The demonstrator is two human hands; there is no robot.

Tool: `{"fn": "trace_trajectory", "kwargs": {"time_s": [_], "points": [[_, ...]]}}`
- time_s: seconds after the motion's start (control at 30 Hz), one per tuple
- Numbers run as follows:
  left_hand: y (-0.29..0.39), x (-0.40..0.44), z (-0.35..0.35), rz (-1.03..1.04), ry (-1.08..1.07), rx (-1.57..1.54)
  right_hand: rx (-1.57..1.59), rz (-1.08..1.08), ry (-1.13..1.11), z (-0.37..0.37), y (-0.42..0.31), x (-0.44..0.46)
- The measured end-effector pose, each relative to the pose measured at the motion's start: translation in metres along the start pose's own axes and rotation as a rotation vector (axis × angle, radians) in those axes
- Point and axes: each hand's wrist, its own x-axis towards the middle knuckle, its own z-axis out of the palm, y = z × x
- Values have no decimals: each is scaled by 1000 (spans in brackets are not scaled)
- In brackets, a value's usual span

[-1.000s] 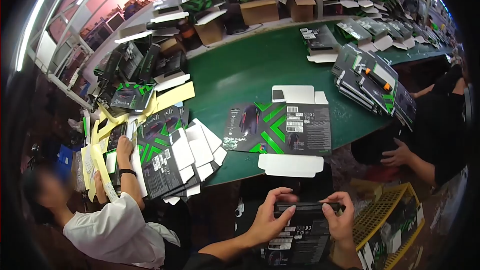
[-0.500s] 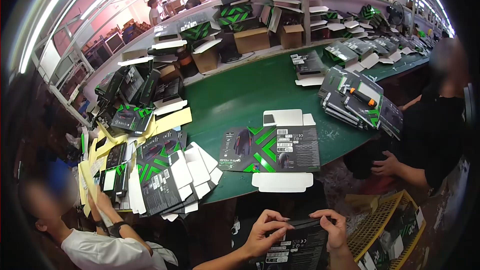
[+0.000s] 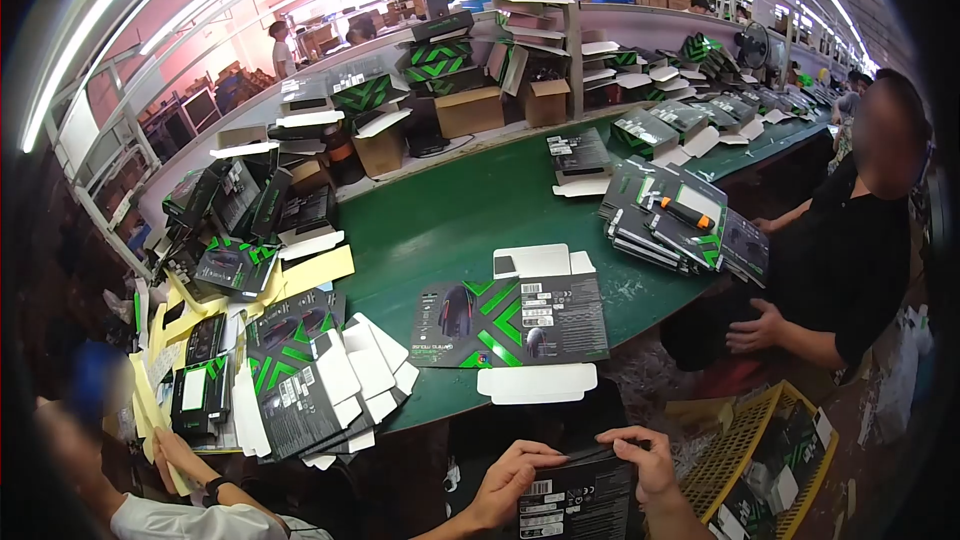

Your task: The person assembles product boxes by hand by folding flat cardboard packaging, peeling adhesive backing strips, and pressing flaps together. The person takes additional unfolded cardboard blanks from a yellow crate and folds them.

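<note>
Low at the front, a black printed mouse box [image 3: 575,502] hangs between my two hands, its lower end cut off by the frame. My left hand [image 3: 507,485] pinches the box's upper left edge, fingers pointing right along the rim. At the upper right corner my right hand [image 3: 648,462] grips with bent fingers and thumb. Just beyond, on the table edge, a flattened mouse carton [image 3: 555,325] with green stripes lies face up. Its white flap [image 3: 537,384] sticks out over the edge toward me.
A fanned stack of flat cartons [image 3: 300,405] lies left on the green table [image 3: 430,215]. An orange-and-black tool [image 3: 688,214] rests on another stack [image 3: 630,215] at right. A yellow basket [image 3: 745,430] holds boxes. Co-workers sit on both sides; small boxes [image 3: 465,65] are piled behind.
The view has shifted slightly, so the table things sit further left and lower. My left fingers have straightened along the box's rim. Both hands stay on the box.
</note>
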Motion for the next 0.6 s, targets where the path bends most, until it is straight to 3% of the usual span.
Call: {"fn": "trace_trajectory", "kwargs": {"time_s": [0.27, 0.47, 0.6], "points": [[-9, -4, 5, 94, 236, 47, -163, -193, -153, -4, 5, -2], [-5, -8, -6, 135, 250, 88, -449, -394, -291, 2, -3, -3], [-4, -20, -6, 129, 211, 106, -470, -336, -261, 7, 5, -12]]}}
